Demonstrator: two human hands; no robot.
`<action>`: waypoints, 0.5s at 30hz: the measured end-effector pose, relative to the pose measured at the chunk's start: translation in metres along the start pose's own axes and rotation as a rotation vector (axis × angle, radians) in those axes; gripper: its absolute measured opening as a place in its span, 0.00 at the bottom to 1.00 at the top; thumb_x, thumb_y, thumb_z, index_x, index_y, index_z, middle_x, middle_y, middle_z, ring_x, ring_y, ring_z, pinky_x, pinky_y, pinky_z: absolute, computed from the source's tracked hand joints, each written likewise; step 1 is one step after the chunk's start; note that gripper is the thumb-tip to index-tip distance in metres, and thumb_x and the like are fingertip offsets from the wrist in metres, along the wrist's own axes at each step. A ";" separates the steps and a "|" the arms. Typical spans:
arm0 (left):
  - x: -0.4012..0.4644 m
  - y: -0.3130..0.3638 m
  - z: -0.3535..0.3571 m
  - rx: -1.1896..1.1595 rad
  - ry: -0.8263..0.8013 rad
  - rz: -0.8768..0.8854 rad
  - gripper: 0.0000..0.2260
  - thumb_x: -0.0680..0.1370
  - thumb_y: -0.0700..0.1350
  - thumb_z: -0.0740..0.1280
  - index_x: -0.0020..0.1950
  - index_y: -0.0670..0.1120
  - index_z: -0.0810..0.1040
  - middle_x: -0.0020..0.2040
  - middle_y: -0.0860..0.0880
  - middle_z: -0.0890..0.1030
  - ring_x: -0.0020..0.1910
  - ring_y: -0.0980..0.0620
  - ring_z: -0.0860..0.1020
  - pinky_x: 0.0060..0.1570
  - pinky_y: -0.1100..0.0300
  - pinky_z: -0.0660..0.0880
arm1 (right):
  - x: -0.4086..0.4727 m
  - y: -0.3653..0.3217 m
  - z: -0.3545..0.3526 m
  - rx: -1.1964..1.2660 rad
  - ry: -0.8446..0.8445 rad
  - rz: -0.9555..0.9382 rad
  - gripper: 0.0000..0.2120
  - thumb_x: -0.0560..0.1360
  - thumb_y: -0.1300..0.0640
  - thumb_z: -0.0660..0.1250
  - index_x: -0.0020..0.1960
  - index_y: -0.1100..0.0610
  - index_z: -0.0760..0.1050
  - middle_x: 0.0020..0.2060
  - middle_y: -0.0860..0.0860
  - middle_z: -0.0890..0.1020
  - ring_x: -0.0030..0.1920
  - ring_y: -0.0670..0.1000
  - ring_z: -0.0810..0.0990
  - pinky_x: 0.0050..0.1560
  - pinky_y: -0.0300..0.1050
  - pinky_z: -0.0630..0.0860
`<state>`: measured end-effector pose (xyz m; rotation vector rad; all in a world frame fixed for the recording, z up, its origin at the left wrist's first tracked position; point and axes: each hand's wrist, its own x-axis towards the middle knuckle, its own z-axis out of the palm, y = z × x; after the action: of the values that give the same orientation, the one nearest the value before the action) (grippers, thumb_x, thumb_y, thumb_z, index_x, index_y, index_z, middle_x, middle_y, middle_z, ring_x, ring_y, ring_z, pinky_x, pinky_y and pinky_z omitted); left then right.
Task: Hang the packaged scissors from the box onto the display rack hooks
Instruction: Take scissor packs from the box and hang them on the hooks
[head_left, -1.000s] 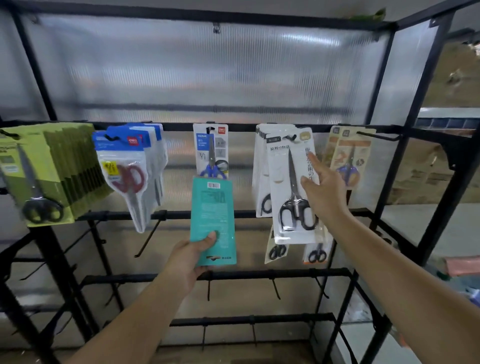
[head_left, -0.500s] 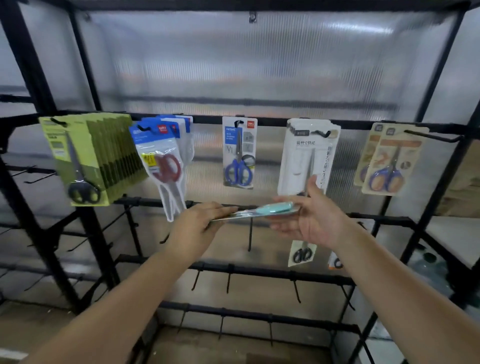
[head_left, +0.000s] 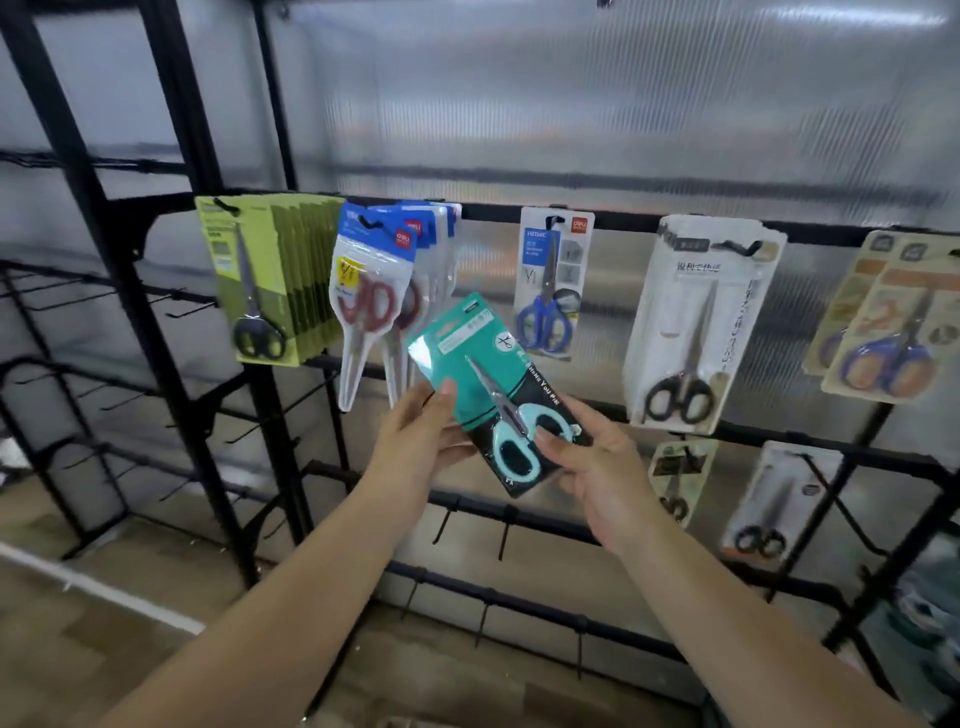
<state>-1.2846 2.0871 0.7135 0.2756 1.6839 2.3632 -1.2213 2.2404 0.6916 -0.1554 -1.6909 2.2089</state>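
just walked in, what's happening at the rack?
A person is stocking a display rack with packaged scissors. Both the left hand and the right hand hold a teal scissors pack, face up and tilted, in front of the rack. It is not yet on a hook; other packs already hang along the top bar.

- Soft, even daylight filters through the ribbed translucent panel (head_left: 597, 119) behind the rack (head_left: 171, 322), with a bright streak of glare at upper right.
- Shadows stay faint.
- Wide-angle distortion bows the rack's bars at the edges; packages at far right blur.
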 end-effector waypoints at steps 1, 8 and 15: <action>-0.003 -0.004 0.004 0.001 0.005 0.011 0.13 0.79 0.38 0.62 0.64 0.40 0.72 0.55 0.39 0.80 0.44 0.44 0.81 0.43 0.51 0.80 | -0.004 0.005 -0.001 -0.028 0.017 -0.003 0.16 0.68 0.68 0.71 0.52 0.52 0.79 0.43 0.51 0.85 0.43 0.50 0.84 0.38 0.42 0.80; -0.016 -0.048 0.029 0.070 -0.004 -0.027 0.12 0.78 0.30 0.60 0.59 0.39 0.71 0.46 0.43 0.79 0.38 0.49 0.80 0.32 0.57 0.81 | -0.032 0.019 -0.041 -0.342 0.105 0.016 0.09 0.71 0.66 0.71 0.50 0.59 0.78 0.45 0.56 0.83 0.44 0.52 0.83 0.46 0.47 0.80; -0.029 -0.093 0.066 0.236 -0.169 -0.120 0.06 0.78 0.30 0.61 0.52 0.39 0.73 0.44 0.46 0.80 0.41 0.49 0.81 0.32 0.60 0.81 | -0.066 0.033 -0.106 -0.513 0.181 0.096 0.10 0.71 0.65 0.71 0.43 0.50 0.79 0.38 0.43 0.83 0.41 0.41 0.81 0.40 0.33 0.75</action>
<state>-1.2312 2.1672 0.6459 0.3903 1.8411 1.9974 -1.1349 2.3072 0.6222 -0.5550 -2.1391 1.7117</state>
